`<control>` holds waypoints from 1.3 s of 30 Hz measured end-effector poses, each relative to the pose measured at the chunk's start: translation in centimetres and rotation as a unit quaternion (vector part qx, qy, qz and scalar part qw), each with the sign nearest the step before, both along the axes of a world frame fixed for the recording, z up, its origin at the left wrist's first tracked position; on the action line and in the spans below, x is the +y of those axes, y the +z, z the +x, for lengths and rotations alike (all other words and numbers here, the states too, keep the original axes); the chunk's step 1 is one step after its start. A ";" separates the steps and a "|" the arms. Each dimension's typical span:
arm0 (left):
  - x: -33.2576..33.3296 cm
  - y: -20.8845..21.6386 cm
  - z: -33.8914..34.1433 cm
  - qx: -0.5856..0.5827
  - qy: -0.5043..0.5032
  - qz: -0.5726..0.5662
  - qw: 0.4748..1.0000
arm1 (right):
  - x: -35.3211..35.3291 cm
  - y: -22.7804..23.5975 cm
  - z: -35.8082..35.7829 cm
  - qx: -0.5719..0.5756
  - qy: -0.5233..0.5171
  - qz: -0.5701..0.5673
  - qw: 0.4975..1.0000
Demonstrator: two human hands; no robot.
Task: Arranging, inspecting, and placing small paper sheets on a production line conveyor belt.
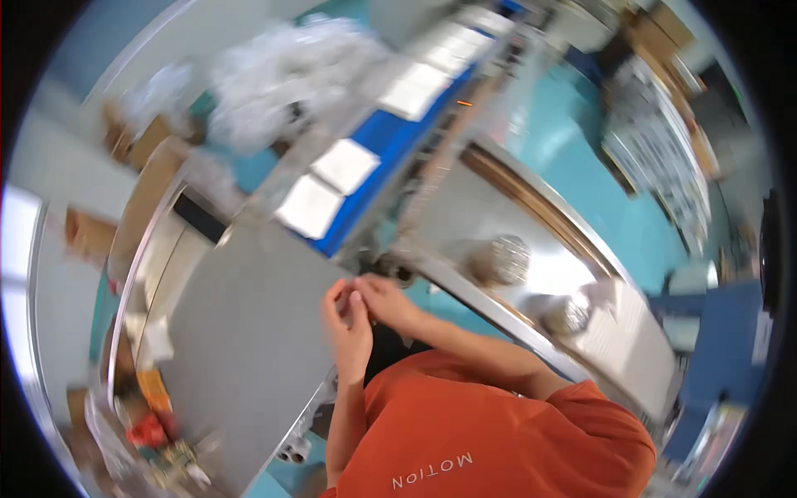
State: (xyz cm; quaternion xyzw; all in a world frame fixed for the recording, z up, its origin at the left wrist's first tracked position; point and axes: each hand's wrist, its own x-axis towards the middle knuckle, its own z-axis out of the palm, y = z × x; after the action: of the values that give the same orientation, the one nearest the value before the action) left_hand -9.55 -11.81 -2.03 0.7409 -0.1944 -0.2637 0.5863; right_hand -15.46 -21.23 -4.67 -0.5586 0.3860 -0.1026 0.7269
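In the middle of the head view my two hands meet in front of my orange shirt. My left hand point(349, 322) points upward with its fingers bent and its thumb raised. Against it rests my right hand point(387, 302), reaching in from the right with the fingers curled together. Both sets of fingertips touch or nearly touch. Whatever lies between them, if anything, is too small and blurred to make out. Nearest to the hands are the corner of a grey table point(241, 324) and the end of a blue conveyor belt point(336, 235).
White flat squares point(310, 206) lie along the belt. On the right, a metal-topped bench point(448, 203) with a raised edge carries two shiny silver round bundles point(508, 260) and a white box point(627, 332). A heap of clear plastic bags point(286, 79) stands far left. Red and orange items point(148, 430) sit lower left.
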 end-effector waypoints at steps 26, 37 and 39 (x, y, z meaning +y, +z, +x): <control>-22.2 7.5 -29.1 -0.327 -0.639 -0.196 0.668 | -7.5 9.8 -44.5 0.392 -0.208 -0.502 0.742; -26.2 7.6 -32.0 -0.307 -0.787 -0.112 0.524 | -6.6 8.7 -44.3 0.357 -0.334 -0.492 0.720; -27.1 7.5 -31.5 -0.327 -0.805 -0.115 0.482 | -6.7 9.1 -44.0 0.370 -0.320 -0.490 0.721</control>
State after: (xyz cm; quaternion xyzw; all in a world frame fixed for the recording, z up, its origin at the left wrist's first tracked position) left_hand -41.09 -38.89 5.46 0.2197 -0.9118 -0.3345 0.0922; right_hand -59.47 -27.92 4.39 -0.6741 0.6757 -0.2889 0.0747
